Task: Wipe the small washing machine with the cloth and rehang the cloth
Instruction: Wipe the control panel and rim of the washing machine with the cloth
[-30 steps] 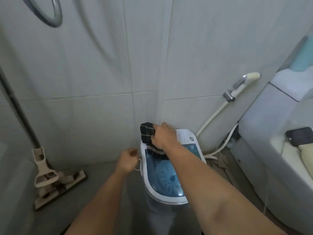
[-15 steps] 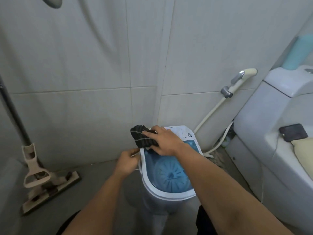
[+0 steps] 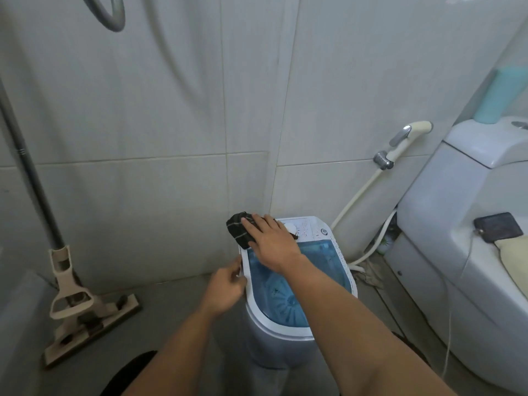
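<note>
The right hand [image 3: 270, 241] is pressing the dark cloth [image 3: 240, 229] flat-palmed onto the washing machine [image 3: 300, 281] at its eleven o'clock corner. The left hand [image 3: 225, 290] is pinching the rim at nine o'clock, seemingly with curled fingers.

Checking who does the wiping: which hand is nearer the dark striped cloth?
Right. The right hand presses flat on the dark striped cloth at the washer's back corner; the left hand grips the white rim below it, apart.

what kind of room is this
Most likely a small home bathroom: tiled walls, a toilet with its cistern at the right, and a bidet sprayer hung beside it. The small washing machine stands on the floor by the toilet.
</note>
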`<state>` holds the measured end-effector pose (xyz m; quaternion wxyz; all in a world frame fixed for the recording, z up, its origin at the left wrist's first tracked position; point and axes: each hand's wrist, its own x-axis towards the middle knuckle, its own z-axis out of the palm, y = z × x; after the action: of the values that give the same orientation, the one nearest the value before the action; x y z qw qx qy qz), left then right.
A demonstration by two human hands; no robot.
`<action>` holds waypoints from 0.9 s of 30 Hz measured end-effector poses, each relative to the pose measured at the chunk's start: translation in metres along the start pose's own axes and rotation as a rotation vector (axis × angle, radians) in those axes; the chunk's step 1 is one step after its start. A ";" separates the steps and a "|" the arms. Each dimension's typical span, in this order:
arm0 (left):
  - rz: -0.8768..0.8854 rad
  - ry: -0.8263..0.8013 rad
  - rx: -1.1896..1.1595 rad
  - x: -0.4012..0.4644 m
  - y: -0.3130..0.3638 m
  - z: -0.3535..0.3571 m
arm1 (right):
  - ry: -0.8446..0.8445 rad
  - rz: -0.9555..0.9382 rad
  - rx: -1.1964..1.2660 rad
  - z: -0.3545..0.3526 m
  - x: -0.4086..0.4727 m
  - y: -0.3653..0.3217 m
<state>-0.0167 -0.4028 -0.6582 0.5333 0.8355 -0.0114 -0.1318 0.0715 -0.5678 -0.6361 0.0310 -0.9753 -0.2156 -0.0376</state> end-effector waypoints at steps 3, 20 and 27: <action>0.062 -0.025 0.074 -0.010 -0.010 0.009 | -0.037 -0.002 -0.002 0.009 -0.001 0.005; 0.208 -0.169 0.515 -0.020 -0.017 0.006 | 0.039 0.020 0.055 0.021 0.005 0.003; 0.262 -0.138 0.522 -0.019 -0.019 0.006 | 0.063 0.027 0.026 0.021 -0.012 -0.001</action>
<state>-0.0388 -0.3967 -0.6736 0.3111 0.9248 -0.1889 -0.1110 0.0617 -0.5703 -0.6577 0.0512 -0.9760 -0.2017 -0.0649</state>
